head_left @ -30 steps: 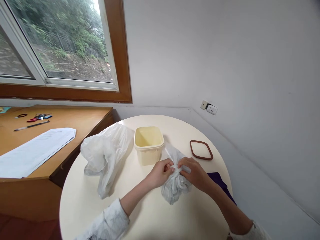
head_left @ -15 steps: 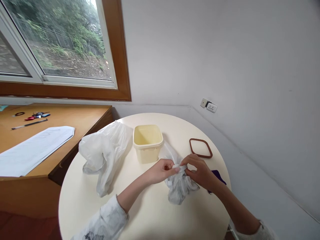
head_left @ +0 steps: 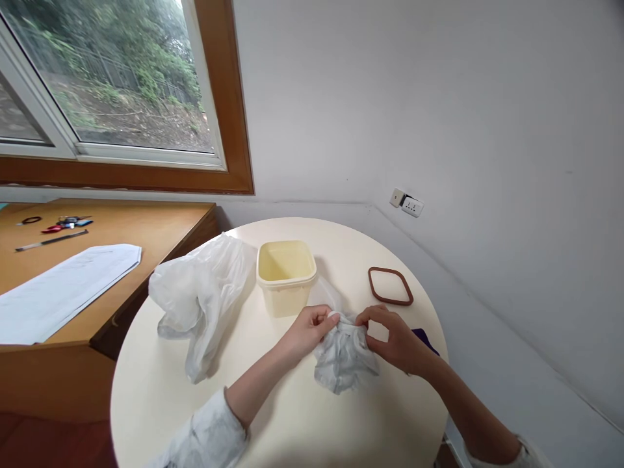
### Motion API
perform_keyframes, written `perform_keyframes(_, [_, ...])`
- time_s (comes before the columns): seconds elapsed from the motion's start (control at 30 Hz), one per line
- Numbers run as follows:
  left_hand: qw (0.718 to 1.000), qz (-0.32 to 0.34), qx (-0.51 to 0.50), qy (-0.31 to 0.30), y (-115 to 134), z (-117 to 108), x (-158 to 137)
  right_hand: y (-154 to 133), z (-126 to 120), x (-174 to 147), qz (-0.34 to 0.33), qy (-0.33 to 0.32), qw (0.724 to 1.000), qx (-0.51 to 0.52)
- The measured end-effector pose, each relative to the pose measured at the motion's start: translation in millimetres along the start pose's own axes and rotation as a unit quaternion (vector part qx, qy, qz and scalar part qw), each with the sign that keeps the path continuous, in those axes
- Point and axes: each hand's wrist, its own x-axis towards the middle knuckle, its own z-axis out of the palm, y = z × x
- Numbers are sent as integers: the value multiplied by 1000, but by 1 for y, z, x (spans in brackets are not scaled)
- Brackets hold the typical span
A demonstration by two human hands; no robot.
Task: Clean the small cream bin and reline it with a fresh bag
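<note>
A crumpled, translucent white plastic bag [head_left: 346,364] is bunched up in front of me on the round table. My left hand [head_left: 309,330] pinches the gathered neck of the bag from the left, thumb on top. On the opposite side, my right hand [head_left: 397,335] holds the same neck between thumb and fingers. Just beyond my left hand stands a cream-coloured square plastic tub [head_left: 287,296], uncovered at the top. Part of the bag spreads out beside the tub, behind my fingers. Close to my right hand, a dark purple item [head_left: 425,339] is partly hidden by the wrist.
Another white plastic bag [head_left: 205,292] lies loose left of the tub. A brown rounded-square ring [head_left: 394,301] rests at the table's right. On the wooden desk [head_left: 166,221] at left are paper sheets [head_left: 73,286], a pen [head_left: 51,241] and small items. A wall socket [head_left: 412,207] is behind.
My hands have moved slightly apart along the bag's neck. The bunched part below has shifted a little left and looks more compact. The view has turned slightly.
</note>
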Motion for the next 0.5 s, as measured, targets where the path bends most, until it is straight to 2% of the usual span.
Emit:
perform_keyframes(0.07, [995,-17,55,-87,7,-4,0,-5,-2,2,-2,-19,1000,-1])
perform_keyframes(0.13, [984,-16,106,-146,14,-8,0,-9,-3,4,-10,-36,999,-10])
perform_keyframes(0.23, [979,-3,112,-170,18,-10,2,-12,-3,5,-24,-31,999,-22])
perform_keyframes(0.3, [986,0,86,-139,17,-10,3,-10,-2,3,-35,-18,999,-24])
perform_keyframes(0.5, [999,1,0,47,1,3,3,5,-8,-2,-56,-12,998,-19])
